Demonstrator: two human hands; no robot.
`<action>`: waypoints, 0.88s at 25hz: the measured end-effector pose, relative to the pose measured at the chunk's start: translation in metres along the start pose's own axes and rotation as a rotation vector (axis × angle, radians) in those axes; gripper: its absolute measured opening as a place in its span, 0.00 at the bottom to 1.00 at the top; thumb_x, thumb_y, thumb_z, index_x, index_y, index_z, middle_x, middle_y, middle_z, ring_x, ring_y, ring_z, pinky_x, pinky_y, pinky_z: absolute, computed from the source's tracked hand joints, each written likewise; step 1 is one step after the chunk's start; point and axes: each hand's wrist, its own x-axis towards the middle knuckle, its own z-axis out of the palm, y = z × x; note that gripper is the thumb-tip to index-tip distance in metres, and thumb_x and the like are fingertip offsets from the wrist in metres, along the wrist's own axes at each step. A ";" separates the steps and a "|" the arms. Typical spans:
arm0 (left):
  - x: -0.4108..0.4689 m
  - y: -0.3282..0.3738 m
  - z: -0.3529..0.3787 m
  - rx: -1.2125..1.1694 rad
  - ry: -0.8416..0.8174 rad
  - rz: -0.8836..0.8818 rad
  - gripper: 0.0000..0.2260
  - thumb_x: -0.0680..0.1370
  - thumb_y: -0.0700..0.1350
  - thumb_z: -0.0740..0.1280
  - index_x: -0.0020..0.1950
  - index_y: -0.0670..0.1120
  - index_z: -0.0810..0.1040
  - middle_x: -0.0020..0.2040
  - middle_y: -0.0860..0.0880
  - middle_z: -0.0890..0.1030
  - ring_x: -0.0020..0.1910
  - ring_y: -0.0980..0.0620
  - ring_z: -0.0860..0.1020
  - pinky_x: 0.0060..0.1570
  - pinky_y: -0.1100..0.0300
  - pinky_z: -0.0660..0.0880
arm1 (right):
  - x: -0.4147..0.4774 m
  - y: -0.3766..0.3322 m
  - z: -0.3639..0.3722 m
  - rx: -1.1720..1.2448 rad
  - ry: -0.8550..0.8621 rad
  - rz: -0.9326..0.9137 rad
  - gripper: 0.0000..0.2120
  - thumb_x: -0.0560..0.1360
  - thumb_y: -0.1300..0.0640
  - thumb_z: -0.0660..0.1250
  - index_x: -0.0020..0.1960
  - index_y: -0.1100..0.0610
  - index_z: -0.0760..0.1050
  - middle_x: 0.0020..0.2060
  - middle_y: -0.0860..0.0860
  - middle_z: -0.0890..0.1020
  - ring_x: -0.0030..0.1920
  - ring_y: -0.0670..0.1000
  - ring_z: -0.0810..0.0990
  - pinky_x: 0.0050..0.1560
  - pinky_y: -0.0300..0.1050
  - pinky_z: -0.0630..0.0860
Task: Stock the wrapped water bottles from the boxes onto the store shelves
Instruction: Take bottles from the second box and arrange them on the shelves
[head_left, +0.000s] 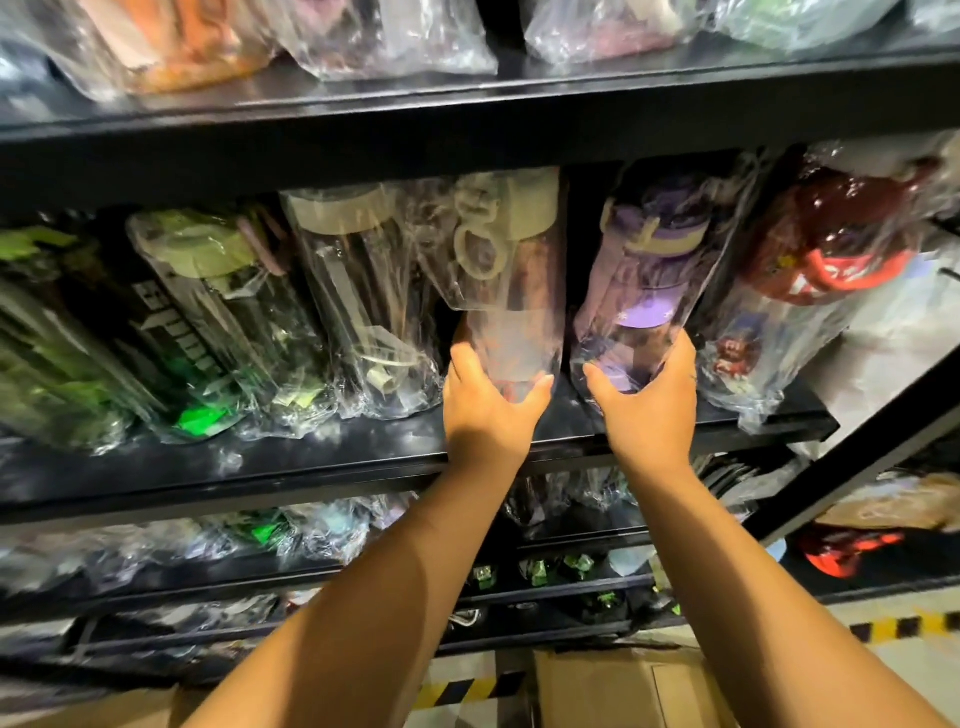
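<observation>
Two wrapped bottles stand side by side on the black middle shelf (363, 457). My left hand (485, 405) grips the base of a brown bottle with a beige lid (506, 270), fingers and thumb curled round its bottom. My right hand (652, 410) grips the base of a purple bottle (644, 280) just to its right. Both bottles are in clear plastic wrap and lean back into the shelf.
Green wrapped bottles (208, 322) and a clear beige-lidded one (363, 306) fill the shelf to the left; a red bottle (831, 260) sits at the right end. More wrapped goods lie on the shelves above and below. Cardboard boxes (613, 691) stand on the floor beneath.
</observation>
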 end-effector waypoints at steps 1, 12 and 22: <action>0.000 0.001 0.000 0.014 -0.006 0.003 0.30 0.68 0.56 0.77 0.58 0.47 0.64 0.58 0.46 0.77 0.57 0.43 0.77 0.56 0.45 0.76 | 0.000 0.000 0.000 -0.008 0.002 -0.006 0.40 0.68 0.45 0.77 0.74 0.50 0.61 0.67 0.49 0.73 0.66 0.51 0.74 0.65 0.54 0.74; -0.049 -0.062 -0.145 -0.108 0.054 0.015 0.21 0.73 0.51 0.75 0.61 0.62 0.70 0.60 0.54 0.72 0.60 0.61 0.74 0.64 0.59 0.73 | -0.131 -0.050 0.017 0.023 -0.102 -0.138 0.21 0.73 0.54 0.72 0.63 0.49 0.69 0.58 0.49 0.72 0.59 0.49 0.74 0.60 0.29 0.65; 0.052 -0.092 -0.179 -0.062 0.083 -0.158 0.43 0.65 0.54 0.80 0.69 0.33 0.65 0.64 0.36 0.72 0.66 0.37 0.71 0.67 0.43 0.68 | -0.122 -0.116 0.161 0.022 -0.132 0.069 0.48 0.70 0.48 0.77 0.78 0.65 0.52 0.75 0.60 0.62 0.75 0.58 0.61 0.75 0.52 0.59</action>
